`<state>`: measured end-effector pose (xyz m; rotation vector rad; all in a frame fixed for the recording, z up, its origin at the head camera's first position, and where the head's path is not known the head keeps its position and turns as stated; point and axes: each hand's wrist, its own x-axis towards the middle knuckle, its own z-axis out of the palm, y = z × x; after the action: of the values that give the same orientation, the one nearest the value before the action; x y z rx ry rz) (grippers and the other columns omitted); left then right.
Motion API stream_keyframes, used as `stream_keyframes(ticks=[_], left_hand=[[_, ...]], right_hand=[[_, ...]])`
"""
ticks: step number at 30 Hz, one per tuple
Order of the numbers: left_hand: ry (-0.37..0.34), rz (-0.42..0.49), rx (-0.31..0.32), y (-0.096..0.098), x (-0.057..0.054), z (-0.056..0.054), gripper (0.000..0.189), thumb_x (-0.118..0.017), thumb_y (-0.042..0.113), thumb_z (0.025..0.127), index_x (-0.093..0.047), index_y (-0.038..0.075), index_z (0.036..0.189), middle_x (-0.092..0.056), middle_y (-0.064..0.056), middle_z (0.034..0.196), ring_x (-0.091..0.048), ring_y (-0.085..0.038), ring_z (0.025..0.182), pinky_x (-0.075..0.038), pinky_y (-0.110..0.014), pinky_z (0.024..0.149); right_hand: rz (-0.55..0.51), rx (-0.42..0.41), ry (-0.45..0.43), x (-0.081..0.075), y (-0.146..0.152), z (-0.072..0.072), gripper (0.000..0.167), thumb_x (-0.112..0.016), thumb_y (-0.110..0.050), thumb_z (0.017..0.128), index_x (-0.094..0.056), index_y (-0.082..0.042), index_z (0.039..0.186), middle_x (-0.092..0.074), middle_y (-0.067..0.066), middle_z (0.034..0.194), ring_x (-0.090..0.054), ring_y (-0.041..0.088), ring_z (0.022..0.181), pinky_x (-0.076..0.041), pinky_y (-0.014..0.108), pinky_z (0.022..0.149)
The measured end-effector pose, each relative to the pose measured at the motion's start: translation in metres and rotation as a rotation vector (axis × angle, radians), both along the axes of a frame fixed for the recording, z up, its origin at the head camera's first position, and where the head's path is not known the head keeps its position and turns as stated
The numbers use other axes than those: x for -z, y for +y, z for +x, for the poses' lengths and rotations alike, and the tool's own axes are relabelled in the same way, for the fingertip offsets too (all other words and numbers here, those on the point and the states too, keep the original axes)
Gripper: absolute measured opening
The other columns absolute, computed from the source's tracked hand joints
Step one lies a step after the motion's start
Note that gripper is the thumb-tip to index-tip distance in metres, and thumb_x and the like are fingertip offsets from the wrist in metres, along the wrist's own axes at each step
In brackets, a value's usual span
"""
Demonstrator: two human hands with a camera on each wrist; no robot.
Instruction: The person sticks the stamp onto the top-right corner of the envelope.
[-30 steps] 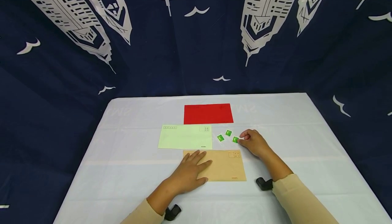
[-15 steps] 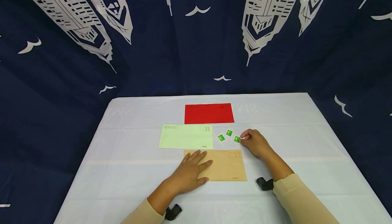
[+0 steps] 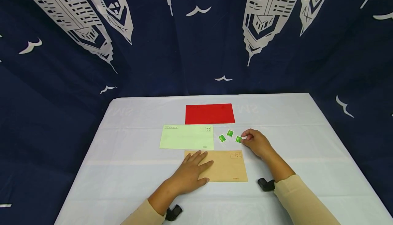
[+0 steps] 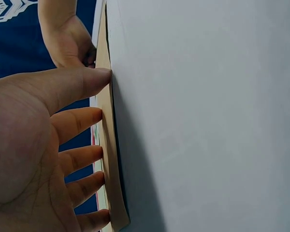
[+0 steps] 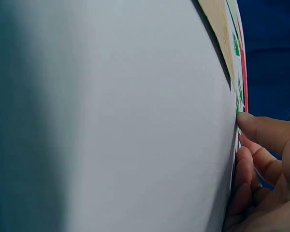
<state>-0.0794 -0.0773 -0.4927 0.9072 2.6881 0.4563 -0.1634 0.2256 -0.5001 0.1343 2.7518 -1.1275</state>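
My left hand (image 3: 191, 172) rests spread on the left part of a tan envelope (image 3: 225, 167), its fingers straight in the left wrist view. My right hand (image 3: 256, 143) has its fingers curled, with thumb and index finger at the right corner of a small green postage stamp (image 3: 238, 139). In the right wrist view the thumb (image 5: 261, 126) touches the stamp's green edge; the fingertip contact behind is partly hidden. Two more green stamps, one nearer (image 3: 222, 138) and one farther (image 3: 230, 133), lie just left of it.
A light green envelope (image 3: 185, 138) lies beyond the tan one, left of the stamps. Behind it is a red envelope (image 3: 209, 114). All lie on a white-covered table (image 3: 122, 170), with a dark blue printed cloth (image 3: 184, 54) hanging at the back.
The stamp at my right fingertips has shifted slightly right, away from the other two stamps. My left hand stays on the tan envelope. The head view has moved very slightly.
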Motion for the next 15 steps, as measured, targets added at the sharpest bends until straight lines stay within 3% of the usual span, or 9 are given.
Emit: stream_keyframes(ticks=[15], left_hand=[[-0.012,0.011,-0.003,-0.0009,-0.0025,0.0009,0.058,-0.064,0.038,0.098,-0.047,0.025,0.152,-0.032,-0.004,0.166,-0.023,-0.028,0.157,-0.02,-0.056,0.126]], right_hand=[[-0.089,0.031,-0.05,-0.0028,0.001,0.0012,0.015,-0.066,-0.01,0.095,-0.061,-0.001,0.105,-0.054,0.006,0.087,-0.05,0.018,0.08,-0.042,0.026,0.068]])
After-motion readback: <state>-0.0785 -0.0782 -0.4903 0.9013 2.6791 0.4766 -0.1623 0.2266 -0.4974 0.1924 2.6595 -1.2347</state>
